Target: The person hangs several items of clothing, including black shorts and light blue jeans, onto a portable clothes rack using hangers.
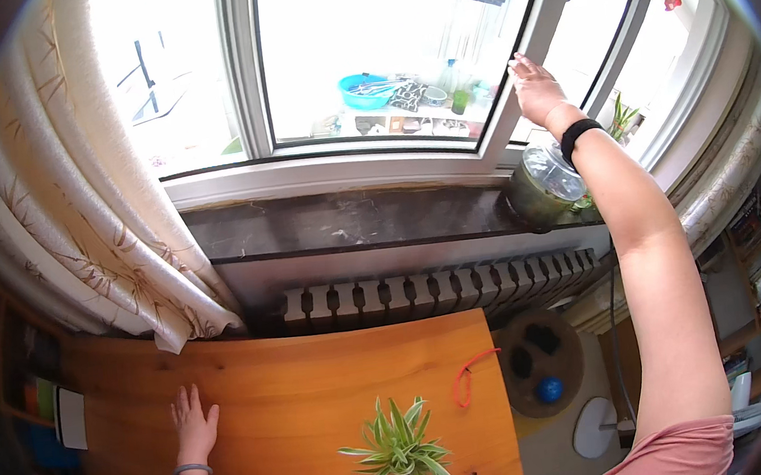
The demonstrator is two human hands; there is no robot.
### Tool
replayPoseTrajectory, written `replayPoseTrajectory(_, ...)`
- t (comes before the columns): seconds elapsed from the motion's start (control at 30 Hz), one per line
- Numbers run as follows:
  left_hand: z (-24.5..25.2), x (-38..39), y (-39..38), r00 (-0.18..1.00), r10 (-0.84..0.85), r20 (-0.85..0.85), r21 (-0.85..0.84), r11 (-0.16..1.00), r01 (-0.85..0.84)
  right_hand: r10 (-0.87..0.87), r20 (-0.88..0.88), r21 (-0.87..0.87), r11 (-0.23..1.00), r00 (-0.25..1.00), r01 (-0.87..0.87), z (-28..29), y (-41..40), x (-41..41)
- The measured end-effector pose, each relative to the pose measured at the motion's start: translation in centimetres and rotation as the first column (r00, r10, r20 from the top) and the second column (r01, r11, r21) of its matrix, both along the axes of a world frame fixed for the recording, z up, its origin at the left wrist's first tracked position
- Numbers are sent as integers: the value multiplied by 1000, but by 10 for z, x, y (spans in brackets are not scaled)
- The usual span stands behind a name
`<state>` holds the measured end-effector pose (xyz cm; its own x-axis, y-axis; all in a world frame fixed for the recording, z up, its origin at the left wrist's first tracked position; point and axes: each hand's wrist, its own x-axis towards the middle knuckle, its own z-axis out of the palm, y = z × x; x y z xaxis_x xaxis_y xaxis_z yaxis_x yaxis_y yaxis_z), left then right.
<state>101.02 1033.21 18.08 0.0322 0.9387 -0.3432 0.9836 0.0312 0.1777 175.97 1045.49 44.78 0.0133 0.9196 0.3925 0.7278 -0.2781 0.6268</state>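
My right hand reaches far forward, its palm against the white frame of a sliding window and its fingers extended. It grasps nothing that I can see. My left hand rests on the orange-brown wooden table, fingers somewhat apart and holding nothing. A black band circles each wrist. Below my right wrist, a clear glass jar with greenish contents stands on the dark windowsill. The window pane shows a bright space beyond.
A spider plant and a red cord are on the table. Behind it runs a radiator. A patterned curtain hangs at left. On the right stand a round brown stool with a blue ball and bookshelves.
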Motion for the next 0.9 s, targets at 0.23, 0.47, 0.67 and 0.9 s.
replayPoseTrajectory(0.23, -17, -24, -8, 995, 89, 39, -90, 992, -85, -14, -122, 39, 999, 992, 19, 0, -15, 11)
replayPoseTrajectory(0.47, -4, -8, -3, 996, 15, 90, -132, 991, -3, -158, -725, -2, 974, 670, 228, -16, 23, 39)
replayPoseTrajectory(0.67, 21, 10, 18, 957, -289, 13, 379, 887, 263, 302, -617, 500, 864, 727, 66, -68, 94, -114)
replayPoseTrajectory(0.9, 107, 65, 113, 819, -411, -401, 677, 470, 567, 282, -509, 492, 870, 813, 7, -89, 112, -130)
